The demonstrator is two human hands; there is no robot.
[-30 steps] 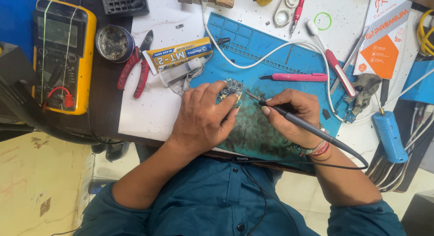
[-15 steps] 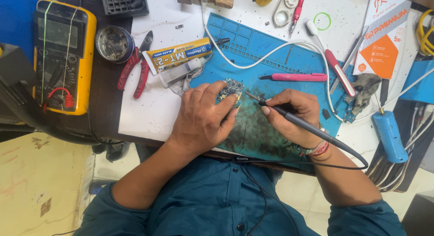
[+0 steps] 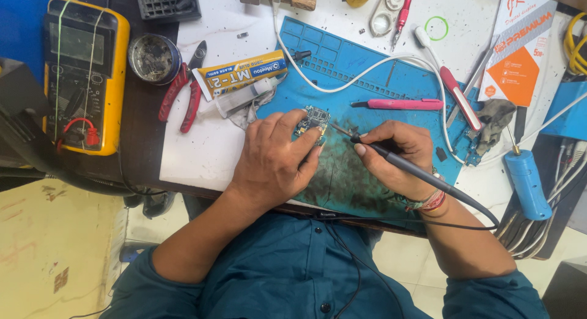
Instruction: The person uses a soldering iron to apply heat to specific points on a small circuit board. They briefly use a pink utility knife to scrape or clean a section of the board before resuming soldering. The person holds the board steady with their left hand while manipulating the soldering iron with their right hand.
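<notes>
Nearest the body, both forearms in teal sleeves reach over the desk [image 3: 202, 154] edge onto a stained blue work mat [image 3: 367, 80]. The right hand [image 3: 397, 157] is clenched in a pen-style grip around a black soldering iron [image 3: 416, 172], its cord trailing off to the right and its thin tip slanting up-left toward a small circuit board [image 3: 313, 120]. The left hand [image 3: 272, 163] lies palm down on the mat, fingertips pressing on the board's lower left edge, pinning rather than enclosing it. The board sits near the mat's middle, just between the two hands. Farther out lie a pink pen-like tool [image 3: 397, 103], a white cable [image 3: 342, 80], a yellow glue tube [image 3: 244, 74] and red-handled pliers [image 3: 183, 96]. At far left stands a yellow multimeter [image 3: 85, 74], with a round tin [image 3: 151, 59] beside it.
</notes>
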